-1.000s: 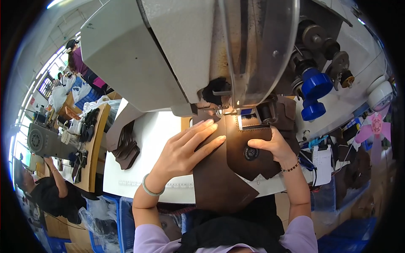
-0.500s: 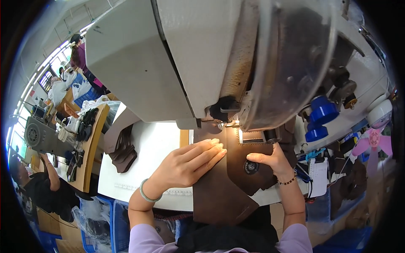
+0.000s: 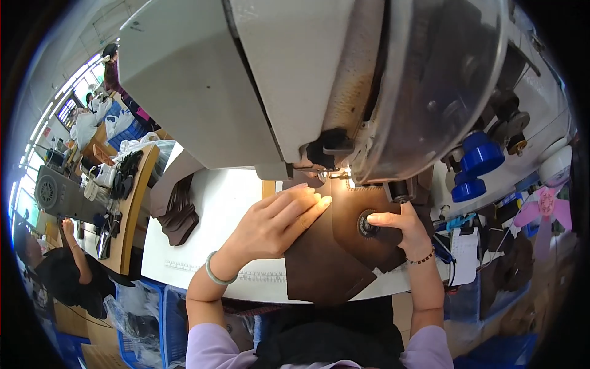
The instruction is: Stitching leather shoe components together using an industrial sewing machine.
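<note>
Under the head of a large grey-white sewing machine [image 3: 196, 92] lies a brown leather piece [image 3: 319, 270], hanging a little over the near table edge. My left hand [image 3: 273, 224] rests on its left part, fingers stretched out side by side, tips just short of the lit needle area [image 3: 344, 174]. A second brown leather panel [image 3: 353, 240] overlaps on the right, with stitching along its far edge and a round dark emblem [image 3: 367, 224]. My right hand [image 3: 410, 230] lies at this panel's right edge, thumb stretched across the emblem. Its fingertips are partly hidden by a machine part.
Stacked brown leather pieces [image 3: 178, 215] lie on the white table [image 3: 215, 240] at left. Blue thread knobs [image 3: 481, 154] and a pink fan [image 3: 546, 206] stand at right. Blue crates [image 3: 144, 326] sit below. Another person [image 3: 70, 277] works at the far left.
The leather has slid away from me, deeper under the machine, and its near edge hangs less over the table. My right thumb has moved onto the emblem; my left hand stays on the leather.
</note>
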